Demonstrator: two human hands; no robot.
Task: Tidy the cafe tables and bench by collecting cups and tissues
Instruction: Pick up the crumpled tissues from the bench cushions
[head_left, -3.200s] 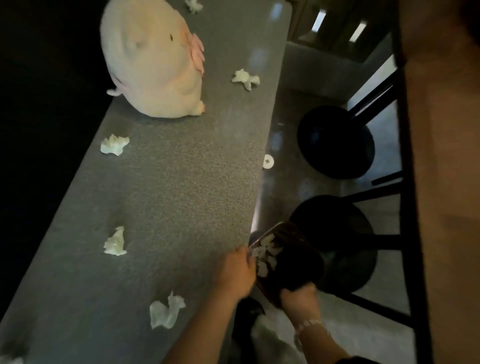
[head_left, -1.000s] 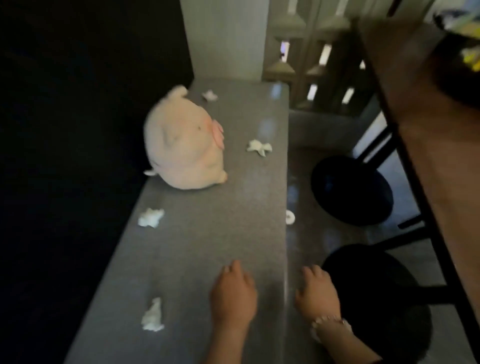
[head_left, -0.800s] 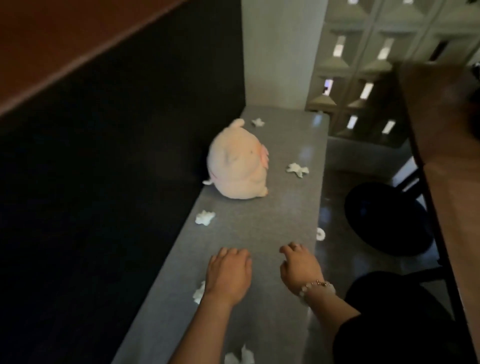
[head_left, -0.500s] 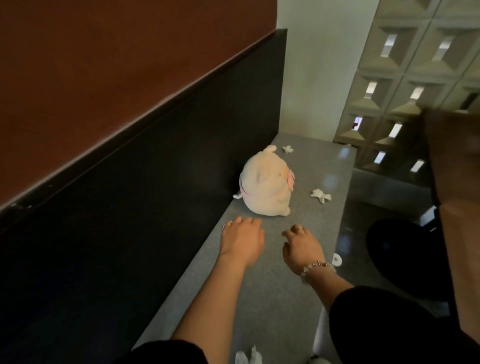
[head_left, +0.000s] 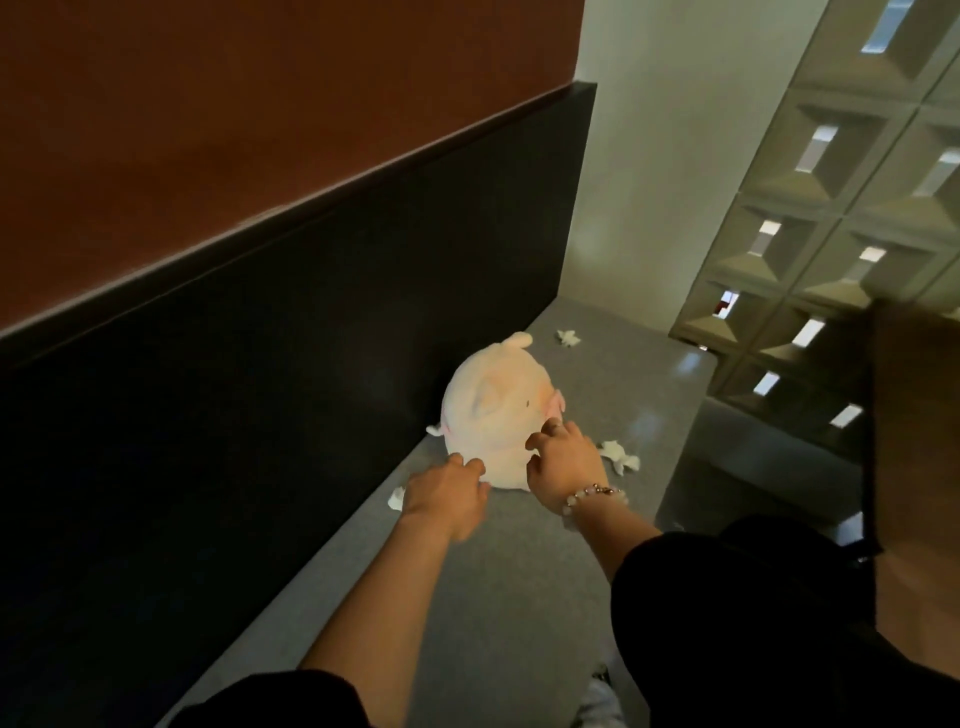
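Lays left hand (head_left: 447, 493), fingers loosely extended, against the plush pig's (head_left: 493, 415) near base, and right hand (head_left: 563, 462), fingers spread, on its right flank, snout side. Leans over the grey bench (head_left: 509, 597) strewn with crumpled paper: near tissue (head_left: 618, 454) just right of the right hand, long axis slanting toward the bench's open edge; left tissue (head_left: 397, 498) beside the left hand; far tissue (head_left: 568, 338) beyond the plush.
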